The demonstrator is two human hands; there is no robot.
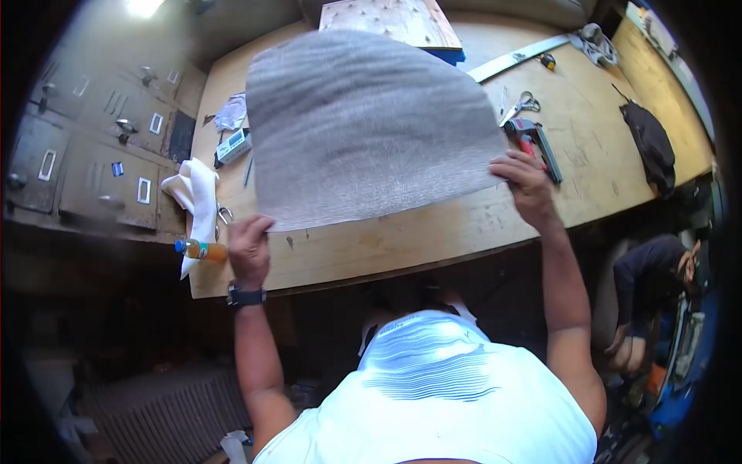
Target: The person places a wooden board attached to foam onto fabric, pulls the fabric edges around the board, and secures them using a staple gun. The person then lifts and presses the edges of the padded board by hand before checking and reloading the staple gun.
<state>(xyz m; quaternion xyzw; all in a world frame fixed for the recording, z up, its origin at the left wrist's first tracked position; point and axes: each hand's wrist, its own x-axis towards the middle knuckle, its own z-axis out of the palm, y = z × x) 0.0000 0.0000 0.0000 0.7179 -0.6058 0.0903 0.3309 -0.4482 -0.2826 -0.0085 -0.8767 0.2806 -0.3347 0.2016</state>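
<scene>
A piece of grey-brown fabric (371,139) spreads out over the table, rippled across its far half, with a straight near edge. My left hand (250,246) pinches its near left corner. At the near right corner, my right hand (525,185) grips the same edge, the thumb under or behind it and out of sight. Just beyond my right hand lies a red and black staple gun (533,143), with scissors (525,104) behind it. Close to my left hand are a bottle of orange liquid (205,250) with a blue cap and a white cloth (202,197).
The wooden table (587,185) carries a wooden board (394,22), a long straightedge (518,58), a tape measure (547,60), a grey rag (595,45), a black pouch (649,147) and a small box (234,145). Metal lockers (100,155) stand left. Another person (649,278) bends at right.
</scene>
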